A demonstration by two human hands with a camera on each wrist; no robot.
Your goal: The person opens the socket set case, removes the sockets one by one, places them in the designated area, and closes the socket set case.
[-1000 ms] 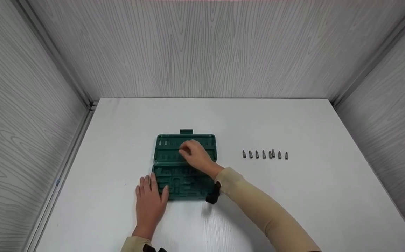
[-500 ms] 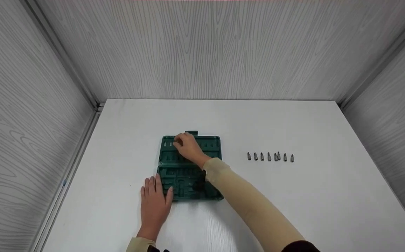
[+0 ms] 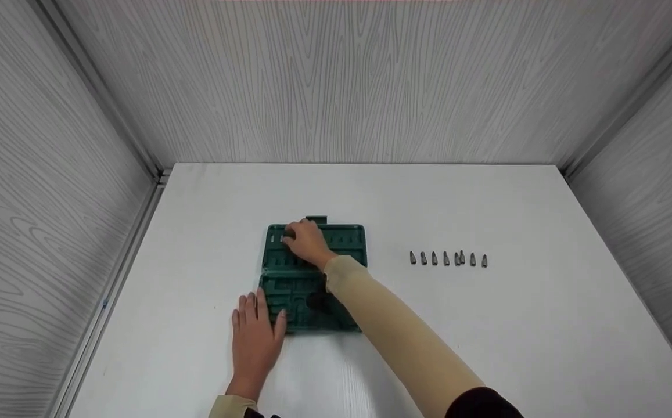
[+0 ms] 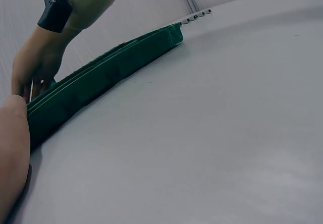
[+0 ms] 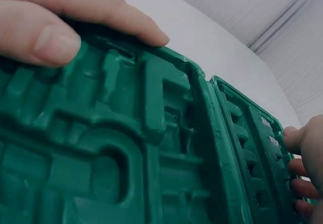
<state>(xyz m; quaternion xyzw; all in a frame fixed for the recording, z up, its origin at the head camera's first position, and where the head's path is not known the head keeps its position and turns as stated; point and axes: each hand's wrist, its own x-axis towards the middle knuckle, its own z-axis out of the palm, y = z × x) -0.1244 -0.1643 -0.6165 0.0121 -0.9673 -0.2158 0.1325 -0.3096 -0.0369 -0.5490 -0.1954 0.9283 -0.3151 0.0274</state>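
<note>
Right hand (image 3: 308, 242): fingers bent over far half of case (image 3: 344, 251); can't tell whether anything's pinched. Left hand (image 3: 256, 345): fingers straight, against case's left edge. Bits (image 3: 446, 259) well right of right hand. Best: brace left, press straight down.

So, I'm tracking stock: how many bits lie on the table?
8 bits, in a row right of the green case: four spaced out, two close together, two more. The right arm may hide others.

Booth-like wkspace, wht tbl (image 3: 545, 325), gry woodgrain walls (image 3: 336, 87)
</note>
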